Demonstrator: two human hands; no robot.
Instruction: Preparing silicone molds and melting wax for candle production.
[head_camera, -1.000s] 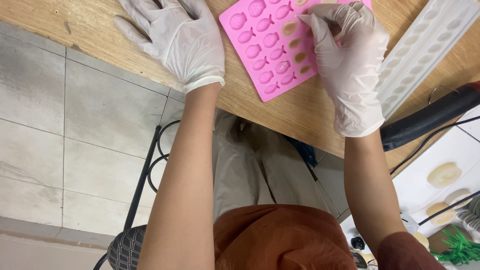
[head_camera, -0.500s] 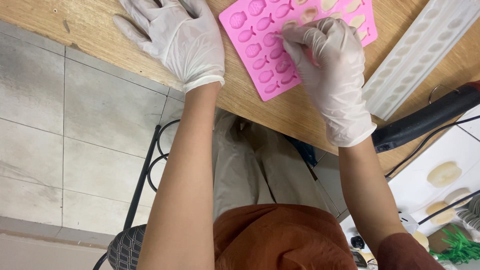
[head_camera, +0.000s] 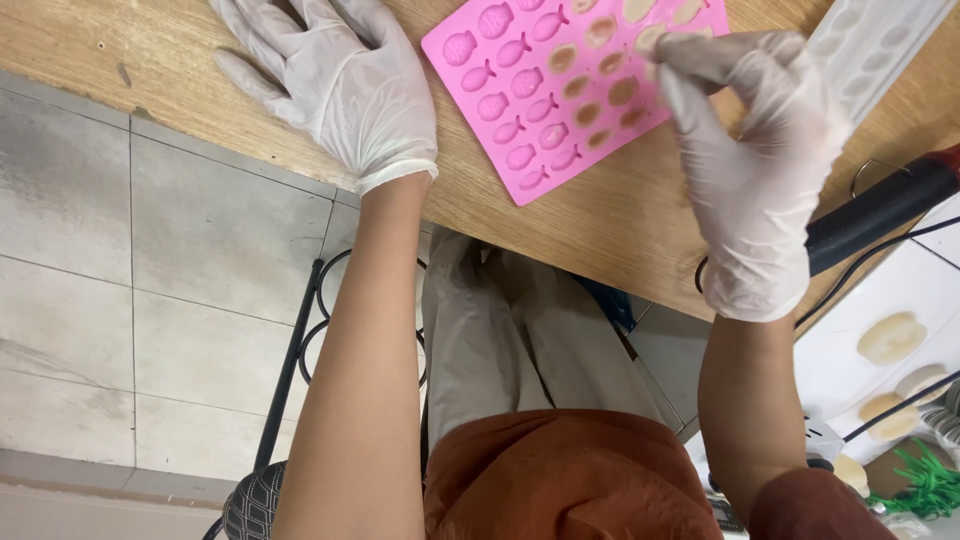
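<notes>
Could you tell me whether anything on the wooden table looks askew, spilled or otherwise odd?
Nothing looks spilled or damaged. The pink silicone mould lies at an angle to the table edge, only some cavities filled with tan material. The right hand hovers above it.

Wooden table (head_camera: 560, 225) above grey tiled floor (head_camera: 150, 280), black metal stool (head_camera: 290, 350).

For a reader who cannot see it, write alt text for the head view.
Two white-gloved hands work at a wooden table: the right hand pinches something small above a pink silicone mould of fish-shaped cavities, while the left hand rests flat beside it.
</notes>
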